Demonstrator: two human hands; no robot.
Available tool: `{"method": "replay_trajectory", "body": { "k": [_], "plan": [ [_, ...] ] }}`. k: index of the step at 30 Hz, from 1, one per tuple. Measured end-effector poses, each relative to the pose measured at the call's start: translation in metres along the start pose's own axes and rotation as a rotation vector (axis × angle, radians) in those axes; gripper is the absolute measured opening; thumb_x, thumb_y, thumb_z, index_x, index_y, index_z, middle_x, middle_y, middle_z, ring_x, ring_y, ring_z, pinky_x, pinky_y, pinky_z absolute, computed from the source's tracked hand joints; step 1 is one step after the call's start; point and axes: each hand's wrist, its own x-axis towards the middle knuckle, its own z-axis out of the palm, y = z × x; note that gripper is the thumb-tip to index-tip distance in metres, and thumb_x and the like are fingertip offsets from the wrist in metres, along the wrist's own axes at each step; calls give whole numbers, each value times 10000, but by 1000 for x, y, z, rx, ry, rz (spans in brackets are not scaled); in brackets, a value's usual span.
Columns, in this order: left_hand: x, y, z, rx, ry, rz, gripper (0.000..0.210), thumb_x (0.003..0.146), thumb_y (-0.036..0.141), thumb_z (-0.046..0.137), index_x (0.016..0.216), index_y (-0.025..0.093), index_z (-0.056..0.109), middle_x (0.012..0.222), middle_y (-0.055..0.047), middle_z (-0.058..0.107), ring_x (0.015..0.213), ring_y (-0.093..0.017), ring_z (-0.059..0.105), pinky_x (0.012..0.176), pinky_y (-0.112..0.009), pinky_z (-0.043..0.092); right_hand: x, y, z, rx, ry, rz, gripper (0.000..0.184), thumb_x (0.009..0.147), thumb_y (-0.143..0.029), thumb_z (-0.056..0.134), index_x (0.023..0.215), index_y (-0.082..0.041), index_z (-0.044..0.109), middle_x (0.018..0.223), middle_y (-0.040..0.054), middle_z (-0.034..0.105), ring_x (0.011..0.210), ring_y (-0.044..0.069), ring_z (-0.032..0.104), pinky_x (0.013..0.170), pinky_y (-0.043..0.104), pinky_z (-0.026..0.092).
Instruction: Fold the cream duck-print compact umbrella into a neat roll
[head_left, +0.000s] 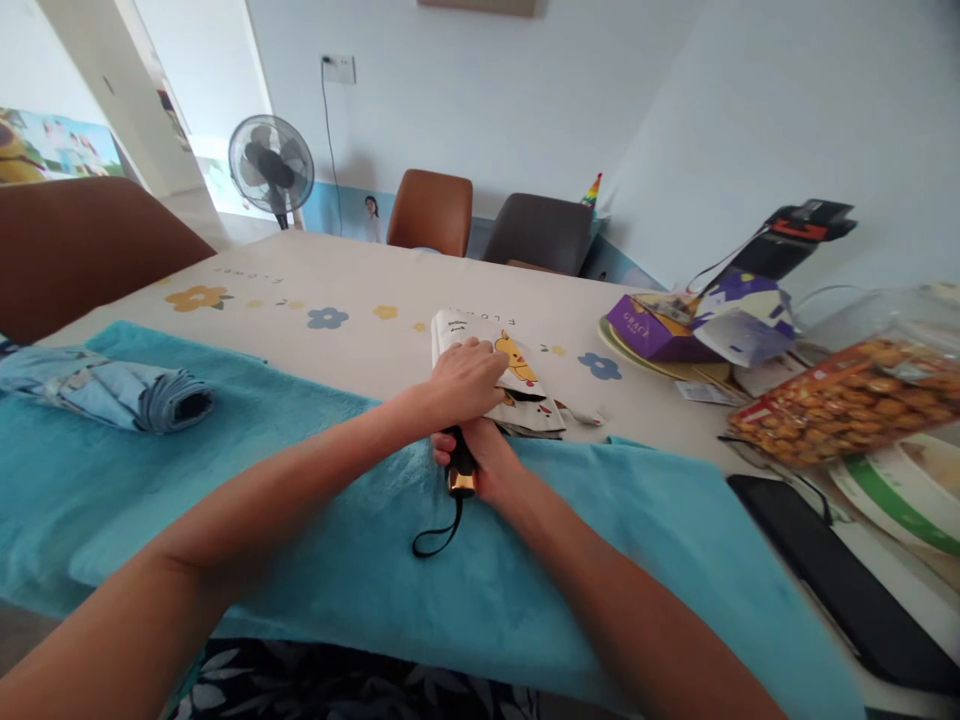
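Observation:
A folding umbrella [461, 450] lies in front of me, its black handle with a gold band pointing toward me and a black wrist strap hanging from the end. Its white canopy [525, 375], printed with a yellow duck, is gathered loosely, and some edges stick out at the right. My right hand [480, 452] is wrapped around the handle from underneath. Over the canopy, just beyond it, my left hand [471, 378] is closed with its knuckles up; its fingertips are partly hidden. My left wrist crosses above my right hand.
A turquoise plush cloth [360, 590] covers the table's near side, with a rolled light-blue fabric bundle [135, 392] at left. At right are a black phone-like slab [840, 575], a jar of nuts or snacks [862, 400] and a purple box [652, 328]. Chairs and a fan [271, 165] stand beyond.

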Motion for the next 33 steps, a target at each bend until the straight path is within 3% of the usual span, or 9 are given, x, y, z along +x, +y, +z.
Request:
{"method": "replay_trajectory", "body": {
  "k": [5, 9, 12, 16, 21, 27, 33],
  "plan": [
    [-1, -4, -13, -8, 180, -138, 246, 836, 161, 414, 1025, 168, 571, 996, -91, 635, 950, -227, 586, 736, -325, 442, -5, -4, 2, 39, 39, 58, 117, 762, -114, 536, 679, -170, 477, 493, -55, 440, 374, 50, 333, 330, 173, 324],
    [-6, -30, -26, -178, 290, -376, 266, 808, 232, 481, 1059, 196, 563, 900, -72, 666, 840, -229, 625, 722, -347, 463, -9, -11, 3, 44, 48, 136, 193, 835, -233, 590, 694, -178, 470, 481, -52, 441, 368, 56, 356, 314, 168, 322],
    [-16, -55, -29, -400, 379, -508, 222, 763, 251, 523, 955, 178, 608, 787, -71, 664, 744, -219, 630, 642, -320, 483, -11, -14, 2, 65, 32, 95, 182, 825, -242, 628, 738, -177, 482, 531, -50, 482, 368, 47, 361, 320, 164, 342],
    [-42, -76, -25, -891, 413, -621, 195, 720, 249, 550, 868, 139, 615, 673, -59, 634, 494, -147, 555, 458, -275, 459, -10, -14, 0, 94, 6, 42, 245, 814, -363, 655, 781, -177, 498, 588, -47, 504, 368, 32, 355, 322, 157, 351],
    [-72, -88, -17, -1241, 303, -680, 176, 696, 240, 633, 807, 107, 599, 690, -73, 636, 479, -133, 574, 411, -247, 454, -8, -14, -2, 83, 33, 44, 325, 808, -471, 629, 746, -179, 501, 564, -47, 485, 359, 32, 332, 302, 156, 335],
    [-80, -97, -7, -1359, 191, -718, 158, 729, 197, 616, 841, 88, 595, 775, -108, 666, 562, -160, 645, 431, -231, 483, -6, -14, -8, -21, 36, 46, 211, 823, -226, 581, 645, -166, 485, 461, -60, 420, 339, 36, 324, 316, 149, 333],
    [-85, -102, -2, -1381, -57, -748, 177, 731, 217, 611, 854, 100, 563, 780, -125, 671, 607, -172, 645, 461, -233, 479, -3, -18, -17, -89, 36, 7, 206, 805, -203, 544, 610, -166, 487, 425, -55, 401, 333, 49, 335, 320, 160, 339]
  ]
}}
